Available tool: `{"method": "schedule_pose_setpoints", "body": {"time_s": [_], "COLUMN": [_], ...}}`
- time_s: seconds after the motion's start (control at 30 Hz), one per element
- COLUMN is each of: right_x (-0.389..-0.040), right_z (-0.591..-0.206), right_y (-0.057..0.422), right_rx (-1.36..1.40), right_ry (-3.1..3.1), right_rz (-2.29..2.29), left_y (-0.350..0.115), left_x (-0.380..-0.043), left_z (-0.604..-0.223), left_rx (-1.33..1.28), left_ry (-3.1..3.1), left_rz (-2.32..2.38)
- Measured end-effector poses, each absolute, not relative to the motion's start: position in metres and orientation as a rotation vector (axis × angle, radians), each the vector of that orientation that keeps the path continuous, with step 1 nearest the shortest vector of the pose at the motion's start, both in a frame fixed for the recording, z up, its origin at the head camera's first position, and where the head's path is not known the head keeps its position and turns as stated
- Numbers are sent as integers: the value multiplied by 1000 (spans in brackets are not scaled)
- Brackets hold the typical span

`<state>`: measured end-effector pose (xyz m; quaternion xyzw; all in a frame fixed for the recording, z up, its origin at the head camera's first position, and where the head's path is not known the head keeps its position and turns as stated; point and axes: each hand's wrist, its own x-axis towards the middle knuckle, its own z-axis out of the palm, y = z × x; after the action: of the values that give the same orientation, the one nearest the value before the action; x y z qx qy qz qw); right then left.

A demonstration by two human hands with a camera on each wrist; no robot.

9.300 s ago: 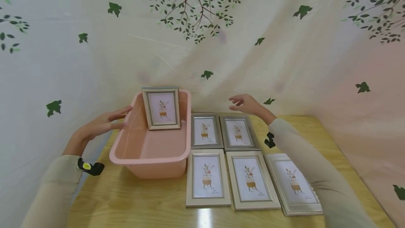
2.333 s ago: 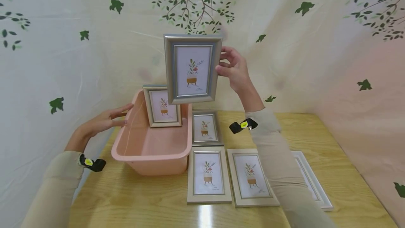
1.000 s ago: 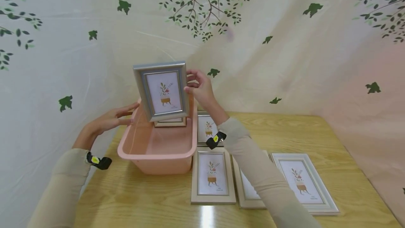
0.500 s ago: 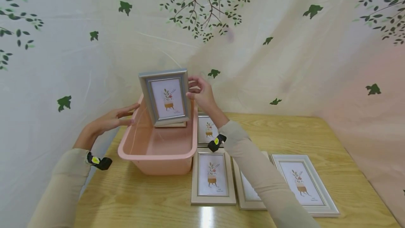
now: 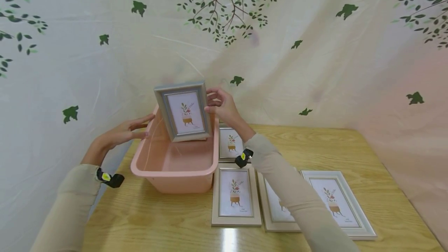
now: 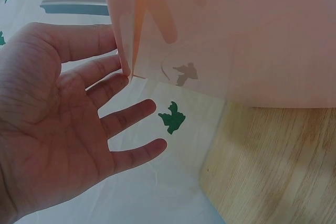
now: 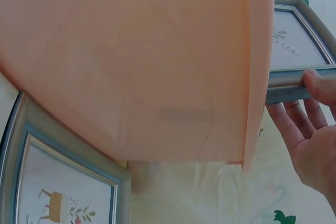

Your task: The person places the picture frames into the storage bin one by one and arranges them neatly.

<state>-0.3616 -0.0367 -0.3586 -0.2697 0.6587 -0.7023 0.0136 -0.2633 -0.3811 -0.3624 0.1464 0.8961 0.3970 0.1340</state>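
Observation:
A pink plastic basin [image 5: 182, 173] stands on the table's left side. My left hand [image 5: 120, 133] holds its left rim between thumb and fingers; in the left wrist view the other fingers [image 6: 134, 156] of that hand spread outside the wall. My right hand [image 5: 224, 106] pinches the right edge of a grey-silver picture frame [image 5: 206, 118], thumb in front and fingers behind. This frame leans back inside the basin, its lower edge well below the rim. It covers nearly all of another frame behind it, whose bottom edge barely shows.
Right of the basin lie more picture frames: a dark grey one [image 5: 231, 143] at the back, then a cream one [image 5: 257, 205], another cream one [image 5: 267, 213] partly under my right sleeve, and a white one [image 5: 360, 221]. A printed curtain [image 5: 315, 61] hangs behind the wooden table [image 5: 157, 221].
My right hand took the grey-silver frame from the back row, carried it left over the basin and lowered it in front of the frame there. My left hand stayed on the rim.

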Motion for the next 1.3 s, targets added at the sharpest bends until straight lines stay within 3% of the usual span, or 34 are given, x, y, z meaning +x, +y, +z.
{"method": "schedule_pose_setpoints", "body": {"time_s": [0.37, 1.3], "right_x": [-370, -368], "right_z": [-362, -366], "right_y": [-39, -60], "right_rx": [-1032, -948], "right_ry": [2089, 2409], "right_rz": [-2019, -1576], "left_y": [-383, -382], "left_x": [-264, -265], "left_z": [-362, -360], "left_rx": [436, 425], "left_ry": [2597, 2562], "left_rz": [1166, 1155]}}
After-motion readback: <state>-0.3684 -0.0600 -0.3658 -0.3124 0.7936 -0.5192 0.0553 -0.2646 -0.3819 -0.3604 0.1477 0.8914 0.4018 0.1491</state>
